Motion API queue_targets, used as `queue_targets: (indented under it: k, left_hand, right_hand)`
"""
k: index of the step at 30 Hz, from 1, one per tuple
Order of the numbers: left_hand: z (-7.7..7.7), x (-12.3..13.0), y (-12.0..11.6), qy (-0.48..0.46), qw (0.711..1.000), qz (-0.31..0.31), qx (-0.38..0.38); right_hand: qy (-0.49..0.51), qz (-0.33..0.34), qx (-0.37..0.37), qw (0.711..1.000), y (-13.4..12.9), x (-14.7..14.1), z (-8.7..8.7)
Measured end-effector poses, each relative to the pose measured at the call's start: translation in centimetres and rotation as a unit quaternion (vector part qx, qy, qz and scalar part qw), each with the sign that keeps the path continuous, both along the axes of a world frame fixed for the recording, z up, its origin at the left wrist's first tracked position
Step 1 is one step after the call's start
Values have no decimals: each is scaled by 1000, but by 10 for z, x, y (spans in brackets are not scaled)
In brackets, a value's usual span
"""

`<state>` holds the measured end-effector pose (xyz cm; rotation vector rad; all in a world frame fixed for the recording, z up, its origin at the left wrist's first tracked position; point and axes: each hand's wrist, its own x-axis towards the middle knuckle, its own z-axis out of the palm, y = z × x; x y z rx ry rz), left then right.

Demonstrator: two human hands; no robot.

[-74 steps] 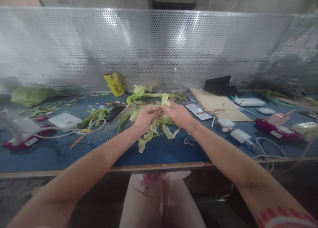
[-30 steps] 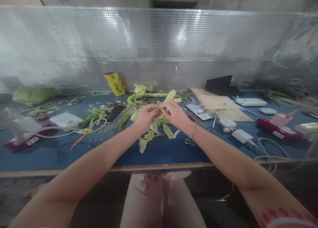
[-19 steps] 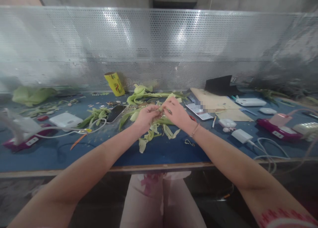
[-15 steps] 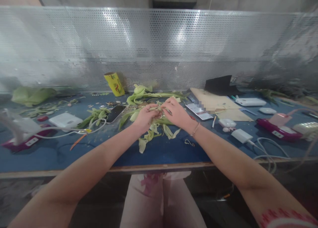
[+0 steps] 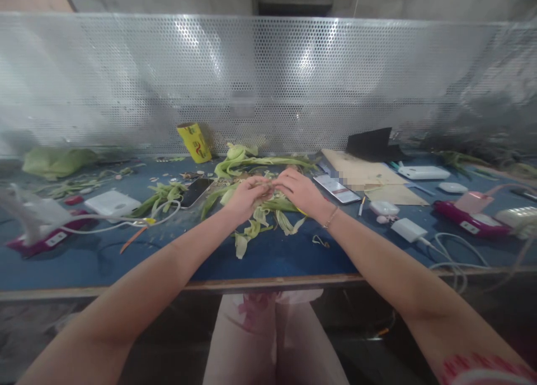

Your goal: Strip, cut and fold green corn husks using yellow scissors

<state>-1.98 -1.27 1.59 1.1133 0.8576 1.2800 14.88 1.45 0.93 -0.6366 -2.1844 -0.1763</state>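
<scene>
My left hand (image 5: pixel 250 196) and my right hand (image 5: pixel 298 190) meet at the fingertips above the middle of the blue table (image 5: pixel 277 266). Fingers of both hands are pinched together; whatever lies between them is too small to make out. Green leaves and stalks (image 5: pixel 247 164) lie behind and around my hands. Pale, crumpled leaves (image 5: pixel 247 238) spread below them, toward the table's front. Something yellow shows beneath my right hand, partly hidden.
A black phone (image 5: pixel 196 192) and a yellow tube (image 5: pixel 195 143) are left of centre. To the right lie a lit phone (image 5: pixel 337 188), brown paper (image 5: pixel 369 170), white chargers (image 5: pixel 409 229) and a purple power strip (image 5: pixel 472 220). A perforated metal screen (image 5: pixel 268 83) stands behind.
My right hand has turned slightly, its fingers now lying flatter and closer together. A bit of yellow has come into sight under it. My left hand stays nearly in place.
</scene>
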Motion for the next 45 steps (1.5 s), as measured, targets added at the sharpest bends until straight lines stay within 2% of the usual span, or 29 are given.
queue_targets:
  k: [6,11,14,17,19,22,24,30,34,38,45]
  left_hand:
    - [-4,-2,5,0,1000,-10,12]
    - [-6,-3,8,38,999,18,19]
    - [-6,-4,10,92,995,42,19]
    - [-8,-8,15,190,981,35,10]
    - [-11,-12,19,277,960,25,18]
    - [-14,-18,24,391,919,26,51]
    - [-13,-20,25,450,889,34,75]
    - [-4,-22,19,608,774,82,159]
    - [-4,-22,17,640,736,90,200]
    - [-6,-20,16,638,736,85,211]
    - [-9,-18,15,611,764,81,191]
  right_hand:
    - [1,-2,-2,1000,2,2,-3]
    - [-6,-3,-35,999,2,1,0]
    - [-7,-18,-97,995,2,1,4]
    - [-1,-50,-207,977,6,2,3]
    - [-10,-57,-265,962,9,3,0]
    - [-39,-47,-301,952,12,3,-4]
    - [-51,-38,-304,951,12,1,-6]
    - [-67,-18,-275,959,14,-5,-14]
    - [-107,-24,-259,960,16,-7,-16]
    - [-131,-49,-243,960,14,-8,-16]
    - [-154,-53,-226,960,14,-11,-18]
